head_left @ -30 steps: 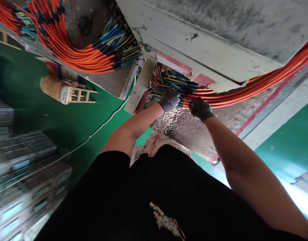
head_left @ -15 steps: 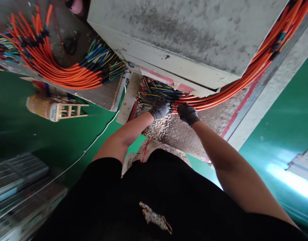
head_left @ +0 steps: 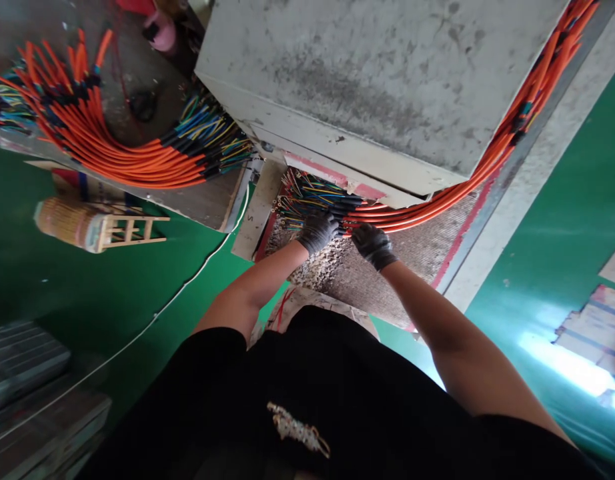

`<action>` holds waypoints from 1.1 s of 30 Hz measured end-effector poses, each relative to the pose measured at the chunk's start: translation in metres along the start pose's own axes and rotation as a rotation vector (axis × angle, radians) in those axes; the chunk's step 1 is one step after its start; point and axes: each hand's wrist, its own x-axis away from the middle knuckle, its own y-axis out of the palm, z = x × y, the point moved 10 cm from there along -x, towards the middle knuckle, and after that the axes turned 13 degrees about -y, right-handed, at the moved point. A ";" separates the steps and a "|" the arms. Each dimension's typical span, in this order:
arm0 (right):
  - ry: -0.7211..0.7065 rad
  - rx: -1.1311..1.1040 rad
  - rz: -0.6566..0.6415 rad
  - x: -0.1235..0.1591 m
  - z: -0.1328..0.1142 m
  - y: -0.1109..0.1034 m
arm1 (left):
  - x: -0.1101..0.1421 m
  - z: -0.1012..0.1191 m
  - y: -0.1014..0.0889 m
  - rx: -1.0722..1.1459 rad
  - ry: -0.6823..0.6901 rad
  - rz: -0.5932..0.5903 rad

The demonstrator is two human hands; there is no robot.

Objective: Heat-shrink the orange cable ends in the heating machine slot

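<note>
A bundle of orange cables (head_left: 427, 212) runs along the right edge of the grey machine and down onto the ribbed mat. Its stripped ends fan out as thin coloured wires (head_left: 307, 190) with small terminals at the tips. My left hand (head_left: 318, 231), in a grey glove, is closed over the lower cable ends beside their black sleeves. To its right my right hand (head_left: 372, 244), gloved alike, is closed at the lowest orange cable, just below the rest of the bundle. The fingertips of both hands are partly hidden.
The grey metal machine (head_left: 357, 80) stands directly above the hands. Another orange cable bundle (head_left: 137, 163) lies on a table at left. Pale scraps (head_left: 315, 270) litter the ribbed mat (head_left: 377, 287). A small wooden stool (head_left: 132, 230) and a white cord (head_left: 182, 287) are on the green floor.
The whole view has shifted a little. Both hands stay at nearly the same place on the cables, with the right hand slightly lower against the bundle.
</note>
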 end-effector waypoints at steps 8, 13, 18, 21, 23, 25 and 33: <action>0.089 -0.016 -0.068 -0.003 -0.004 0.008 | 0.010 0.001 0.015 -0.071 -0.037 -0.054; 0.031 -0.043 -0.053 -0.012 -0.004 0.005 | 0.005 0.009 0.012 -0.089 -0.018 -0.055; -0.003 -0.042 -0.042 -0.011 -0.001 0.007 | 0.006 0.010 0.012 -0.049 0.025 -0.021; -0.026 -0.044 -0.031 -0.012 -0.001 0.008 | 0.006 0.011 0.010 -0.025 0.051 0.003; -0.032 -0.044 -0.021 -0.014 0.000 0.009 | 0.005 0.013 0.011 -0.012 0.056 -0.015; -0.032 -0.040 -0.010 -0.015 0.002 0.010 | 0.004 0.014 0.014 -0.009 0.040 -0.045; -0.110 0.050 0.067 -0.023 0.004 0.014 | -0.001 0.017 0.012 -0.012 -0.037 0.007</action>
